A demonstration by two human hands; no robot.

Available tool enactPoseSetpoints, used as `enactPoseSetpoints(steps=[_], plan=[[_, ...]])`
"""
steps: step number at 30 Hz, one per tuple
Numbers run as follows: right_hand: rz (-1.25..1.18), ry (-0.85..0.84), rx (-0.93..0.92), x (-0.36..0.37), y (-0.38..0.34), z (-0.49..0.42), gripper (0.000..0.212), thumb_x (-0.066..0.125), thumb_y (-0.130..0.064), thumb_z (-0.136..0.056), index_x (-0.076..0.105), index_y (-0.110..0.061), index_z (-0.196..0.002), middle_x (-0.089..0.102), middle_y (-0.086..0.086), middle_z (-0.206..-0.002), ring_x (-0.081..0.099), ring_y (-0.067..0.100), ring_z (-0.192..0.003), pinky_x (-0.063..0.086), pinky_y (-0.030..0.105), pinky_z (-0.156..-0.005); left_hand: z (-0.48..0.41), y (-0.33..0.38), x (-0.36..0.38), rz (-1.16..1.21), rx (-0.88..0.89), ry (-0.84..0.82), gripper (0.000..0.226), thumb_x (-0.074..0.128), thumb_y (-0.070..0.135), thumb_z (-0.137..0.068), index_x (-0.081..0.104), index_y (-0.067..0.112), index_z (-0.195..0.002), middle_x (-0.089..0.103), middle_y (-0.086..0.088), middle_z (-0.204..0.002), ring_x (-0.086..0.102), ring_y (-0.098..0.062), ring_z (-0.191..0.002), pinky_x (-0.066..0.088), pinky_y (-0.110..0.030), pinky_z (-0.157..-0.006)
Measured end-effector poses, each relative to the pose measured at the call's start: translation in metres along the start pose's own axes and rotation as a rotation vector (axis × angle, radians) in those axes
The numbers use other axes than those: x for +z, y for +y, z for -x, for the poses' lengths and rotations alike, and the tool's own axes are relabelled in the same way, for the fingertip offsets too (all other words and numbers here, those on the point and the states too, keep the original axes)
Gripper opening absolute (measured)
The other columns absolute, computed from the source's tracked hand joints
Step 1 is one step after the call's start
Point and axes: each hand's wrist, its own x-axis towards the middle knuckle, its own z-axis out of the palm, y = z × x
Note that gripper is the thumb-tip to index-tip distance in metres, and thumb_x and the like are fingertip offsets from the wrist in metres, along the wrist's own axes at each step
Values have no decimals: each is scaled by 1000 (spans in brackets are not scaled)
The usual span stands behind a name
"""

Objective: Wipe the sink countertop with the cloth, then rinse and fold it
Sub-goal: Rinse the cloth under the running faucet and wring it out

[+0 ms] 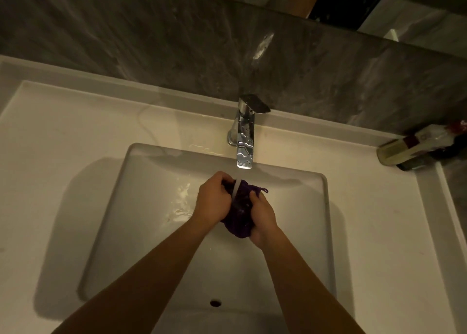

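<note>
A dark purple knitted cloth [240, 212] is bunched between both hands over the white sink basin [151, 207]. My left hand [212, 199] grips its left side and my right hand [262, 220] clasps its right and lower part. A thin stream of water [236, 189] runs from the chrome faucet [245, 134] onto the cloth. Much of the cloth is hidden inside my fingers. The white countertop [63, 144] surrounds the basin.
Bottles and a tube [419, 146] lie at the counter's back right corner. A grey marble backsplash [177, 42] rises behind the faucet. The overflow hole [215, 302] sits in the basin's near wall. Water droplets shine on the basin floor to the left of my hands.
</note>
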Motion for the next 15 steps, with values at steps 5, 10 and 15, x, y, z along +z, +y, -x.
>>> enactPoseSetpoints(steps=[5, 10, 15], plan=[[-431, -273, 103, 21, 0, 5, 27, 58, -37, -102, 72, -15, -96, 74, 3, -85, 75, 14, -82, 57, 33, -81, 32, 22, 25, -70, 167, 28, 8, 55, 22, -95, 59, 21, -102, 60, 5, -107, 62, -14, -93, 50, -34, -82], [-438, -193, 217, 42, 1, 13, 29, 50, -38, -105, 65, -14, -98, 64, 3, -84, 64, 14, -83, 50, 27, -77, 6, 18, 19, -229, 149, 96, 25, 52, 49, -96, 58, 25, -98, 60, 4, -94, 61, -18, -83, 45, -34, -72], [-381, -196, 314, 35, 1, 12, 34, 58, -36, -103, 68, -12, -124, 72, 12, -98, 69, 23, -100, 54, 34, -96, -15, 4, 17, -251, 45, -38, 37, 45, 48, -101, 53, 26, -73, 64, -1, -75, 58, -22, -72, 42, -33, -68]])
